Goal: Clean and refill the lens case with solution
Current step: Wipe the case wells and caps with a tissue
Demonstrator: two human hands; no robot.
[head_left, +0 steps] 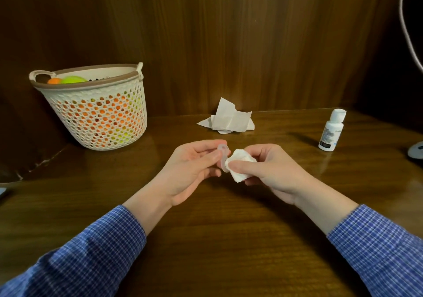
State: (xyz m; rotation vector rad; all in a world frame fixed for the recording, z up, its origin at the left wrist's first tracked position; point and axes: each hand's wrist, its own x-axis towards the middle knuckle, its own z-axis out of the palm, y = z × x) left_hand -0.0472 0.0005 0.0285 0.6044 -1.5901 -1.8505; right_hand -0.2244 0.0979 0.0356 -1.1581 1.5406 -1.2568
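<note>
My left hand [190,166] pinches a small translucent lens case [222,157] between thumb and fingers, just above the wooden table [206,239]. My right hand [270,170] grips a folded white tissue [239,165] and presses it against the case. A white solution bottle [332,130] with a closed flip cap stands upright at the right, well clear of both hands.
A crumpled white tissue [229,119] lies at the back of the table by the wooden wall. A perforated cream basket [100,115] holding orange and green balls stands at the back left. A white object [416,151] sits at the right edge.
</note>
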